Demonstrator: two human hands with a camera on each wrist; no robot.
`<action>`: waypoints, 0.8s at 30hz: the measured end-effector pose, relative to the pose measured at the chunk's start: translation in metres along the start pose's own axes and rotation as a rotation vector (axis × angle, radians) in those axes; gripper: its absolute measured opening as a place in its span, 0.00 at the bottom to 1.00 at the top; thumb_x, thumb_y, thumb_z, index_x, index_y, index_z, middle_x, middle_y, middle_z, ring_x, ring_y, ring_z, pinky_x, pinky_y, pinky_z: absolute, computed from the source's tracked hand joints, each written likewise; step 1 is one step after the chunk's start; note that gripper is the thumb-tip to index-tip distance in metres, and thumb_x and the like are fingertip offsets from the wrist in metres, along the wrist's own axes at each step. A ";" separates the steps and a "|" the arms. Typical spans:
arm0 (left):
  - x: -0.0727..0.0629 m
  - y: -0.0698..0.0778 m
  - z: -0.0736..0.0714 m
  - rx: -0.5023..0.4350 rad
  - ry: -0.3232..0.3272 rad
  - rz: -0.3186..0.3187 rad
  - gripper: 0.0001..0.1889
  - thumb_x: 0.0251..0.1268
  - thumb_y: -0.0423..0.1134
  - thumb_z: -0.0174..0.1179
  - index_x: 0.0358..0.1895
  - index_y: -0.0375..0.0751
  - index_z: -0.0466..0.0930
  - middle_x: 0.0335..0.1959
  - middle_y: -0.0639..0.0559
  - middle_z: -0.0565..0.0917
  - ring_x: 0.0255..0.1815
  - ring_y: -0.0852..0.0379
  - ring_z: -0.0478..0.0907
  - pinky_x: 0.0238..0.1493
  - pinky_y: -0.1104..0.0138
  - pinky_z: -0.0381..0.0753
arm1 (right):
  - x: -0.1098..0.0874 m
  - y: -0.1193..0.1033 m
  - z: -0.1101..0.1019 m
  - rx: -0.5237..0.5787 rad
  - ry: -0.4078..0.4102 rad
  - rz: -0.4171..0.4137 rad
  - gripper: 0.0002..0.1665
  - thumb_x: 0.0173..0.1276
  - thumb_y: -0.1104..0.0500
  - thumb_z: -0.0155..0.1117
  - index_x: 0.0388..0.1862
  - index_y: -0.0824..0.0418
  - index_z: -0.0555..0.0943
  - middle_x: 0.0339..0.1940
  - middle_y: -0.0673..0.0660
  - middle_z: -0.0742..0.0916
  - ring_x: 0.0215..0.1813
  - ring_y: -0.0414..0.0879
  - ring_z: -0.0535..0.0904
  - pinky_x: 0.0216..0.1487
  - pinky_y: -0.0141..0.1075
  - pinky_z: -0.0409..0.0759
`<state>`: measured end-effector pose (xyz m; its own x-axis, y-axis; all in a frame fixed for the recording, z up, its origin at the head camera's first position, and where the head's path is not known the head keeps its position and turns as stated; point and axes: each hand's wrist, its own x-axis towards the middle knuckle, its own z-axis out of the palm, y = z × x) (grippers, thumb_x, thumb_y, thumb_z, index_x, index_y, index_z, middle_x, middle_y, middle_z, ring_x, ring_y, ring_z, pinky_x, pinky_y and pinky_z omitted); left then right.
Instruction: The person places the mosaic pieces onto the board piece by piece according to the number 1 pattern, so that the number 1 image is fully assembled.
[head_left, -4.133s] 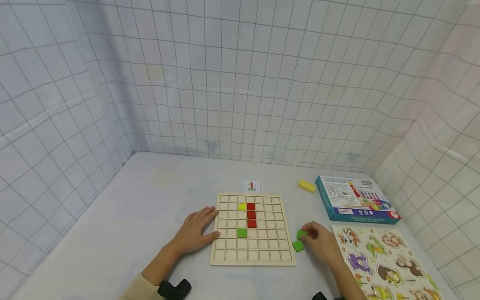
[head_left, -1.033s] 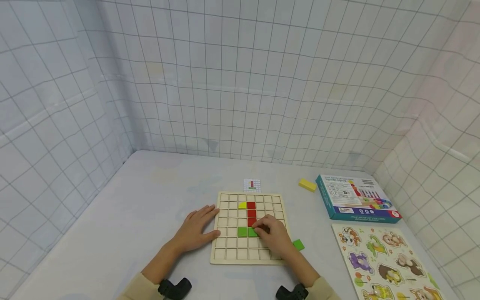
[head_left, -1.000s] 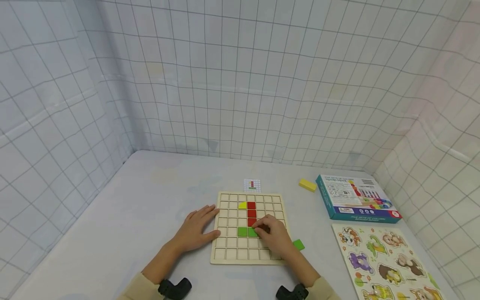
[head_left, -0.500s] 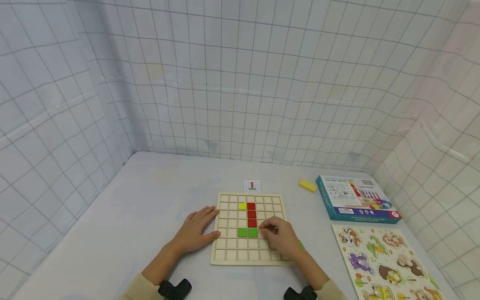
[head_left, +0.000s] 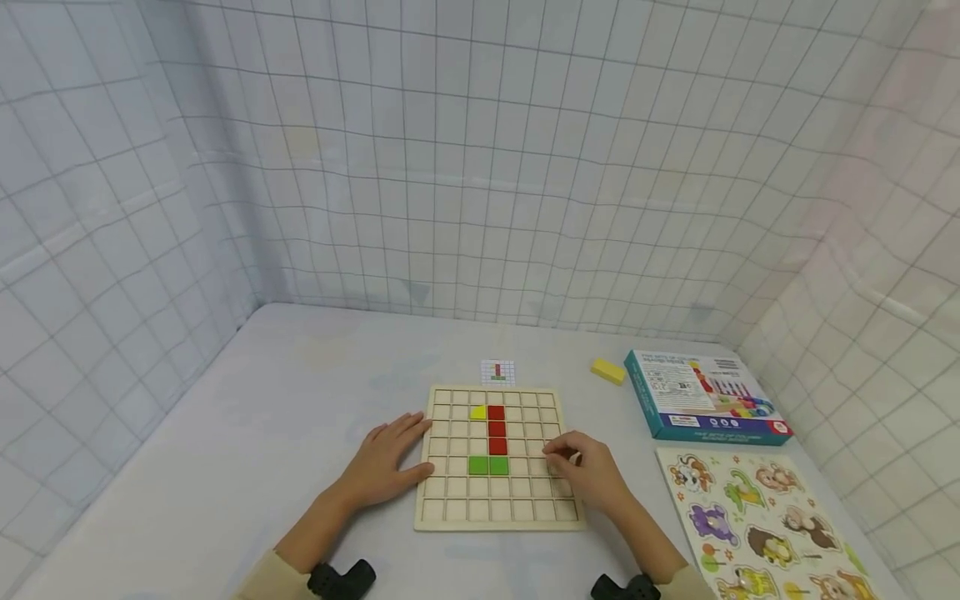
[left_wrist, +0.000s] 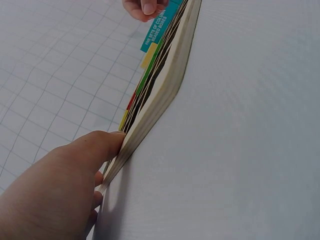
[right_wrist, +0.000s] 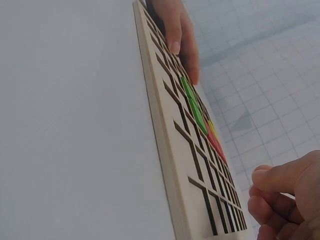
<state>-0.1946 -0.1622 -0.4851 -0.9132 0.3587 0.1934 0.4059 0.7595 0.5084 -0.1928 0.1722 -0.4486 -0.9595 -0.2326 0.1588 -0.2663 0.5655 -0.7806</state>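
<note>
A wooden grid board point(head_left: 450, 508) lies on the table, edge-on in both wrist views. In its cells sit a small yellow piece point(head_left: 478, 412), a column of three red tiles point(head_left: 497, 429) and two green tiles point(head_left: 488, 466) side by side below. My left hand point(head_left: 387, 458) rests at the board's left edge, fingers spread; in the left wrist view its thumb point(left_wrist: 102, 145) touches the rim. Over the board's right edge, my right hand point(head_left: 588, 471) has loosely bent fingers, thumb close to the index finger, with nothing between them. A loose green tile is hidden behind this hand.
A grid pattern card point(head_left: 498, 372) lies just beyond the board. Farther right are a yellow block point(head_left: 608, 372) and a teal-and-white toy box point(head_left: 705, 398). An animal picture board point(head_left: 738, 517) lies at the near right. Grid-patterned cloth walls point(head_left: 480, 183) enclose the table.
A second green tile was brought from the right and set beside the first on the board. My right hand then let go and moved right, off the tiles. My left hand stayed put.
</note>
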 end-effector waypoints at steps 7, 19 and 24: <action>0.000 0.001 -0.001 -0.002 0.005 0.005 0.37 0.64 0.56 0.59 0.72 0.38 0.66 0.72 0.41 0.65 0.74 0.40 0.56 0.69 0.41 0.52 | -0.005 0.008 -0.014 -0.031 0.033 0.040 0.05 0.64 0.67 0.67 0.35 0.58 0.84 0.32 0.45 0.83 0.36 0.40 0.75 0.35 0.31 0.73; -0.001 0.000 -0.001 -0.002 0.015 0.014 0.37 0.65 0.55 0.59 0.71 0.37 0.66 0.72 0.40 0.66 0.74 0.39 0.56 0.69 0.40 0.52 | -0.013 0.026 -0.034 -0.103 0.031 0.120 0.05 0.65 0.67 0.67 0.36 0.58 0.84 0.32 0.47 0.83 0.35 0.41 0.75 0.36 0.31 0.75; -0.002 0.001 -0.002 0.002 0.014 0.012 0.36 0.65 0.55 0.59 0.71 0.37 0.66 0.72 0.39 0.66 0.74 0.39 0.57 0.69 0.40 0.52 | -0.017 0.032 -0.038 -0.093 -0.012 0.148 0.03 0.65 0.65 0.67 0.37 0.59 0.84 0.33 0.49 0.84 0.34 0.41 0.76 0.35 0.31 0.76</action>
<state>-0.1923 -0.1629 -0.4832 -0.9089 0.3596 0.2111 0.4165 0.7562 0.5047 -0.1883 0.2246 -0.4529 -0.9879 -0.1500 0.0389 -0.1300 0.6651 -0.7353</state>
